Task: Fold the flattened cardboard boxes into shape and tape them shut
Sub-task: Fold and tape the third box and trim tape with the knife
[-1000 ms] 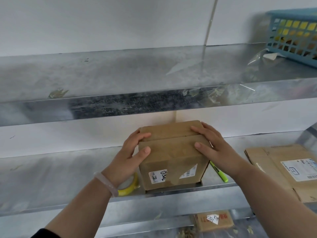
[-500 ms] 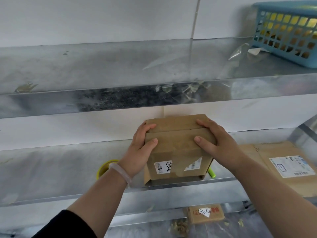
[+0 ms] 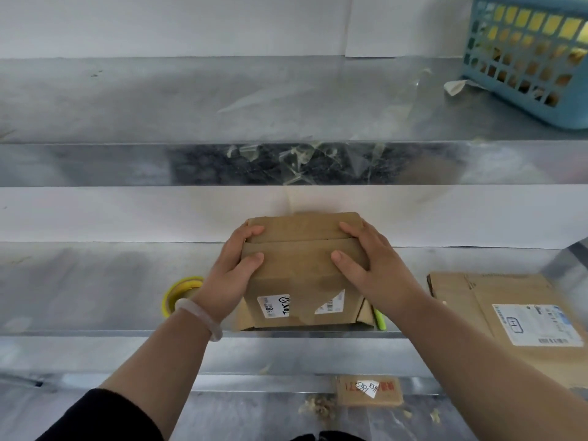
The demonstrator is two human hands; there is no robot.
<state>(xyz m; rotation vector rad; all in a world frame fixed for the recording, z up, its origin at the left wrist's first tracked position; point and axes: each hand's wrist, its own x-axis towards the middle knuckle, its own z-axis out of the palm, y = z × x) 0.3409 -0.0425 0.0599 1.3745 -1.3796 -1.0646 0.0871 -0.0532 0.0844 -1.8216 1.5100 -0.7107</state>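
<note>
1. The cardboard box (image 3: 302, 272) stands folded into shape on the middle metal shelf (image 3: 95, 297), close to its front edge, with its two top flaps folded down and meeting along a seam across the top.
2. The left hand (image 3: 229, 278) grips the box's left side: fingers curled over the far flap, thumb pressed on the near flap.
3. The right hand (image 3: 375, 268) clasps the right side the same way — fingers bent over the top corner, thumb flat on the near flap.
4. White labels (image 3: 273, 307) with handwriting sit on the box's front face.
5. A pale bracelet (image 3: 203, 316) circles the left wrist.
6. A yellow tape roll (image 3: 178, 291) lies on the shelf just behind the left wrist, partly hidden by it.
7. A green pen (image 3: 380, 319) pokes out beside the box's right bottom corner.
8. Flattened cardboard (image 3: 477, 300) with a printed label lies further right on the same shelf — apart from the box.
9. A blue basket (image 3: 525, 58) stands on the upper shelf (image 3: 159, 100), at its right end.
10. A small carton (image 3: 369, 391) lies below.
</note>
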